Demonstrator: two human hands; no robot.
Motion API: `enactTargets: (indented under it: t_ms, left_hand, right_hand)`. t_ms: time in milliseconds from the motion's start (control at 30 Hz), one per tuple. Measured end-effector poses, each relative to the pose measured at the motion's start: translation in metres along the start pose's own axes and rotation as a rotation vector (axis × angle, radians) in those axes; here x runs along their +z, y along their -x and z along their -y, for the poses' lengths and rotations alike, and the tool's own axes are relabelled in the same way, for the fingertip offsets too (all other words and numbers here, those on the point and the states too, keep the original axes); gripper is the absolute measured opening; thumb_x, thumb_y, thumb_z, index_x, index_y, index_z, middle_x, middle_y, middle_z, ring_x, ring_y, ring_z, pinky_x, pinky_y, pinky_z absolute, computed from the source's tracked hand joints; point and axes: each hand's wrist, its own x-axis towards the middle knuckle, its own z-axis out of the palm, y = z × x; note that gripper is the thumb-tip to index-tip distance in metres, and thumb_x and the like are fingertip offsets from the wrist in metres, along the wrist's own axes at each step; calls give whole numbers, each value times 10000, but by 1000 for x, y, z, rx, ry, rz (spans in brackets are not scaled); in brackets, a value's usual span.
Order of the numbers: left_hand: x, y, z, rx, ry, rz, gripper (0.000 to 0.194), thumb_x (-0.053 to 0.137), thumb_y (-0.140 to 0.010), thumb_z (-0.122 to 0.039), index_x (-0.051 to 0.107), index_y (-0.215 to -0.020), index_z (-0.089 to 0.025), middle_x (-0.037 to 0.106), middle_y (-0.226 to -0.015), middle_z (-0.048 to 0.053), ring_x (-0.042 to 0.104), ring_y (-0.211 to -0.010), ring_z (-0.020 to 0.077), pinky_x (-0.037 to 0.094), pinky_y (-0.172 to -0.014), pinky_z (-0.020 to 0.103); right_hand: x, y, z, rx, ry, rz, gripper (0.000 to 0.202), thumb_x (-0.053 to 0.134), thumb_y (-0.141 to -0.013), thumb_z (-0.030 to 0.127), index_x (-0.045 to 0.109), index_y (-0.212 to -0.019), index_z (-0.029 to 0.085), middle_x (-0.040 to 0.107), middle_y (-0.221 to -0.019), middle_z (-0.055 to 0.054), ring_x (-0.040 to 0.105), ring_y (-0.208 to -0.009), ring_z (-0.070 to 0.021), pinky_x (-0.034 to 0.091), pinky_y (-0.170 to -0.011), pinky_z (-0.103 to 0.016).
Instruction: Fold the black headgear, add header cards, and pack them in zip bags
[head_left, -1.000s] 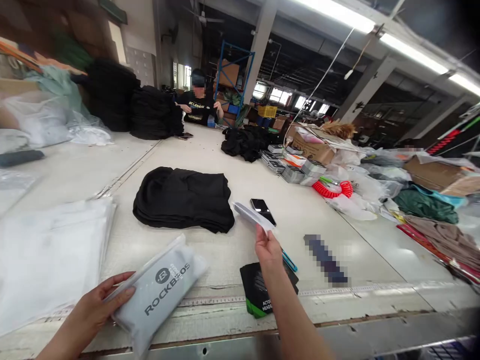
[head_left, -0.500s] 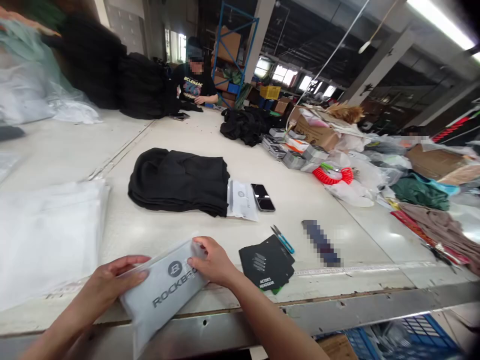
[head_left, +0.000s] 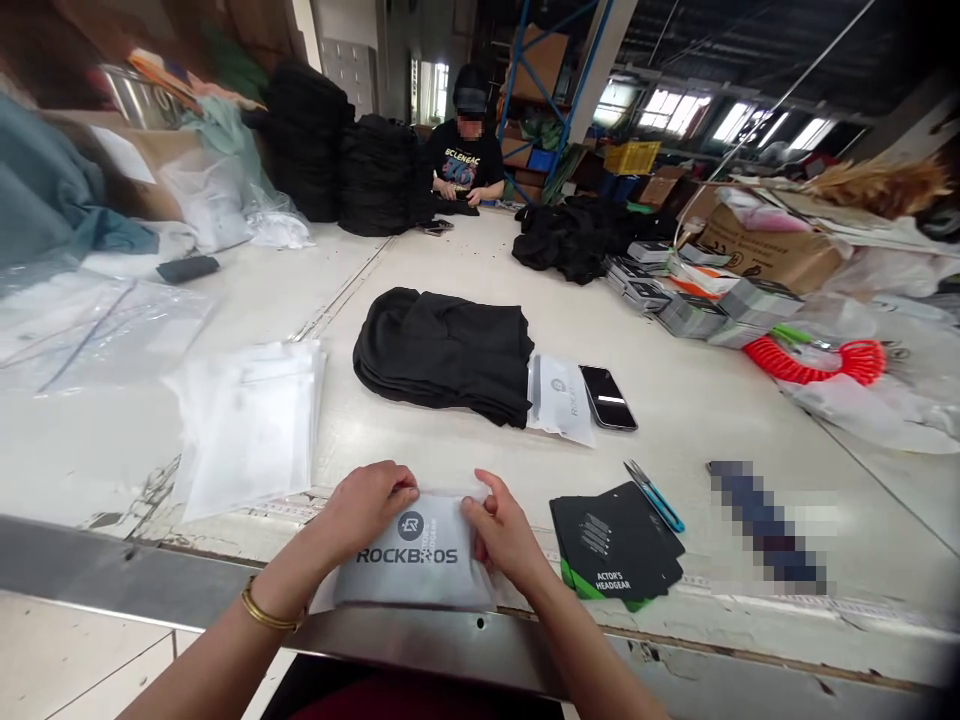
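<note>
A frosted ROCKBROS pouch lies at six o'clock on the counter's near edge, its upper edge pinched by the left hand and right hand; folded black fabric sits beyond, headgear cards at four o'clock.

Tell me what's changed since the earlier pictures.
The right hand let go of the white packet, now between the black cloth and phone, and took hold of the ROCKBROS bag the left hand holds. The bag turned clockwise. Cloth and phone stayed.
</note>
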Motion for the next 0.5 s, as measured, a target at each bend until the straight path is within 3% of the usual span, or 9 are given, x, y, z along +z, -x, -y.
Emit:
enactTargets:
  t_ms: [67,167,267,333,400,500]
  left_hand:
    - [-1,-6,-6,68,-30,2,283,376,-874,-267,626,-766,-189,627,-784,45,566,-733,194,405,-690,307]
    - [-2,-14,-14,177,-73,21,251,405,-852,-187,604,-700,-177,603,-748,48,541,-759,205,382,-803,373]
    - [7,-22,-24,357,-136,4,216,447,-853,-174,606,-709,-199,608,-775,21,529,-898,211,248,-993,459]
    - [16,-23,-32,461,-138,-21,198,470,-866,-200,626,-746,-224,635,-885,3,484,-1066,222,110,-1067,486]
    - [22,-15,-41,503,-74,-43,182,476,-876,-225,651,-828,-241,629,-1053,9,437,-1160,232,115,-1078,475]
    - [21,19,-50,453,132,-29,225,442,-897,-270,661,-933,-231,634,-1052,57,530,-1014,213,358,-938,379]
  right_hand:
    - [-5,5,4,33,54,65,265,433,-831,410,510,-952,187,409,-442,114,374,-287,-66,256,-286,-167]
    - [-12,19,8,107,82,222,203,494,-780,355,507,-686,176,533,-479,65,429,-283,-56,265,-270,-155]
    - [-1,35,6,218,38,498,205,573,-698,336,510,-619,158,637,-582,8,517,-331,-78,346,-300,-165]
    - [18,42,-1,288,-80,608,289,603,-665,422,490,-617,161,625,-560,9,527,-340,-81,358,-308,-164]
    - [39,47,-9,316,-251,542,393,607,-634,537,492,-661,162,610,-557,12,528,-342,-84,346,-292,-161]
    - [57,53,-16,292,-395,362,490,565,-647,617,558,-712,131,609,-579,-13,526,-336,-94,338,-266,-172]
